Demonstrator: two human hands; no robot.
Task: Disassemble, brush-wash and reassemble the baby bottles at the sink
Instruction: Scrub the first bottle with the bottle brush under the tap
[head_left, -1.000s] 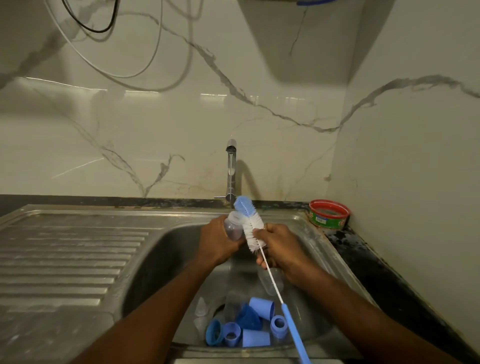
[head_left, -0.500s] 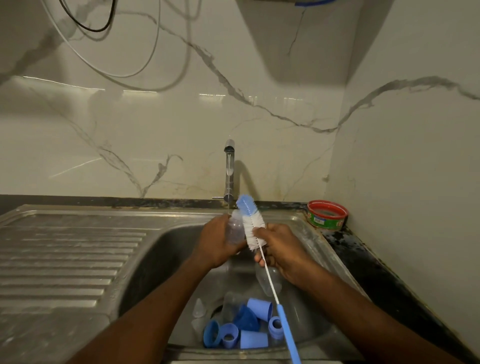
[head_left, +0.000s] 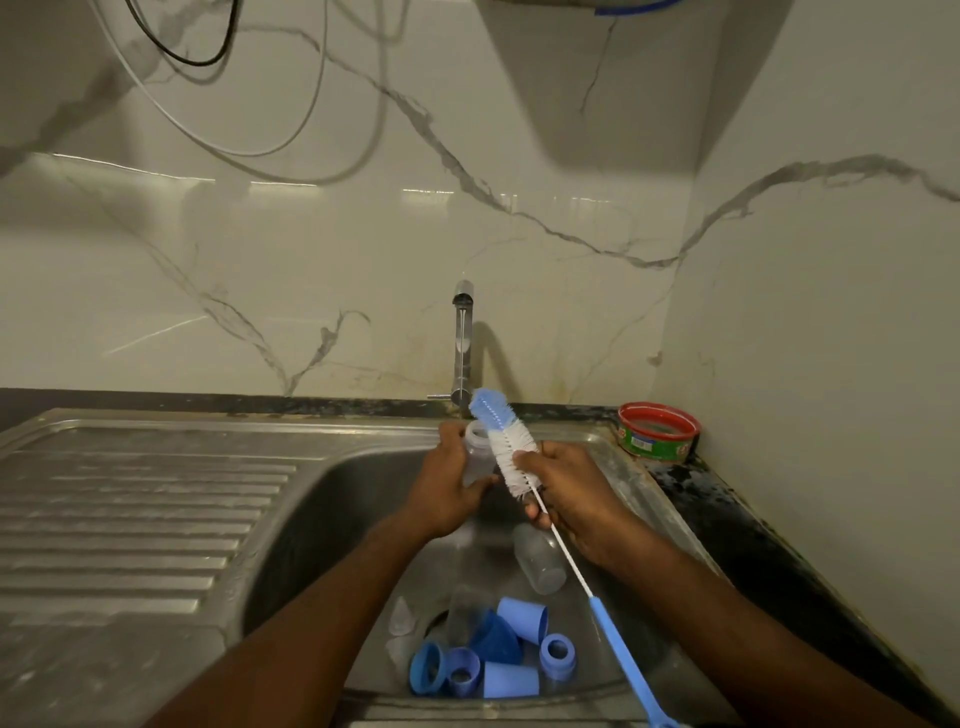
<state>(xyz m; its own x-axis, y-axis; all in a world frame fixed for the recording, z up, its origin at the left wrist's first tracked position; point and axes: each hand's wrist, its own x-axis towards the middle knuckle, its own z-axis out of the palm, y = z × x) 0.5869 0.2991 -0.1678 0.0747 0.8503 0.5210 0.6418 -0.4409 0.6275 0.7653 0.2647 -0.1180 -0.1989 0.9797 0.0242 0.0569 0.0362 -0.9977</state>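
Mid-frame, our left hand (head_left: 441, 488) grips the bottle (head_left: 478, 449) while our right (head_left: 571, 493) pinches the brush (head_left: 506, 441) near its bristles, probably for control.

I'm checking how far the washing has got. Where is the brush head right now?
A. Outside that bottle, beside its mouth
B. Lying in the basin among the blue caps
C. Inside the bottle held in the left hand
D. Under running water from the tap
A: the brush head sticks up beside the bottle gripped by the left hand, while the right hand grips the brush just below its bristles.
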